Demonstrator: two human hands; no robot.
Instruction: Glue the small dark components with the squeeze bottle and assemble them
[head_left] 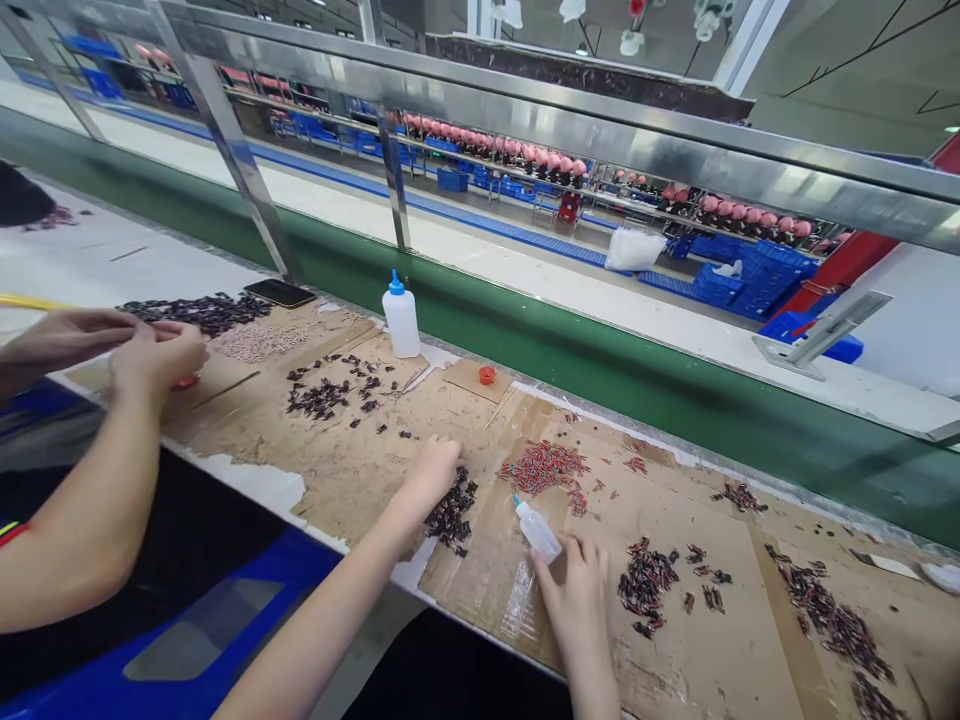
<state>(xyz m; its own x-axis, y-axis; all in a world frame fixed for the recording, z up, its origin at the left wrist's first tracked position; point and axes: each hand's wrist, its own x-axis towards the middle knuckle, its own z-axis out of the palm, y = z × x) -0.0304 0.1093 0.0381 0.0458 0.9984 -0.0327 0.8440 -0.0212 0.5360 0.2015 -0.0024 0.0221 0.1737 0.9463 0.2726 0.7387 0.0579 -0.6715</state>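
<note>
My left hand (pixel 431 470) rests with curled fingers on a heap of small dark parts (pixel 452 515) on the cardboard-covered bench (pixel 360 465). My right hand (pixel 574 590) grips a small clear squeeze bottle with a blue tip (pixel 537 530), lying tilted with the tip pointing up-left. A pile of red and dark parts (pixel 544 467) lies just beyond the bottle. Another dark-and-red pile (pixel 646 583) sits right of my right hand.
A co-worker's two hands (pixel 112 345) work at the left, over more dark parts (pixel 199 312). A larger white bottle with a blue cap (pixel 401 317) stands upright, a red cap (pixel 487 375) lies near it. A phone (pixel 279 292), a green conveyor (pixel 600 370) and a steel frame (pixel 390 170) lie behind.
</note>
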